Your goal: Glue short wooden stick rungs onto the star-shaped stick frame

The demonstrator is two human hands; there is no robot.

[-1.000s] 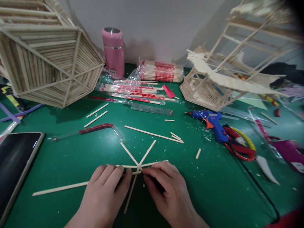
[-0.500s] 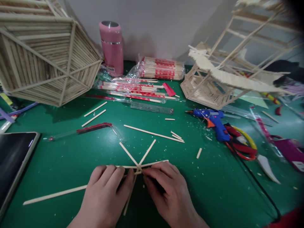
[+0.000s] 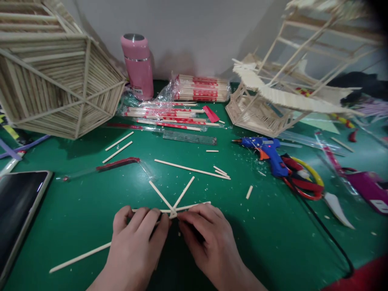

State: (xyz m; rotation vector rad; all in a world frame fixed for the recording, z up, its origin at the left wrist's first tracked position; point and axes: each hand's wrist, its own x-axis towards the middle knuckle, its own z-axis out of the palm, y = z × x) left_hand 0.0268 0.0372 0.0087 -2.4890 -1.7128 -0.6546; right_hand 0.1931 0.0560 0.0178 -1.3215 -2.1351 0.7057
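Observation:
Several thin wooden sticks meet at one point in a star-shaped stick frame (image 3: 184,193) in front of me. My left hand (image 3: 138,234) is closed round a long wooden stick (image 3: 80,257), which sticks out to the lower left while its other end reaches the star's centre. My right hand (image 3: 209,234) pinches at the right side of the centre, its fingers against the frame. The exact grip under the right fingers is hidden. Loose sticks (image 3: 192,169) lie just beyond the frame.
A blue glue gun (image 3: 266,151) and red-and-yellow-handled shears (image 3: 315,182) lie on the right, with a black cord running toward me. A phone (image 3: 22,210) lies left. Behind stand a pink bottle (image 3: 139,68), packs of chopsticks (image 3: 201,88) and two stick-built models (image 3: 57,81), (image 3: 273,89).
The long stick's free end has swung a little toward me and to the right. Both hands stay at the star's centre. The whole view has shifted slightly.

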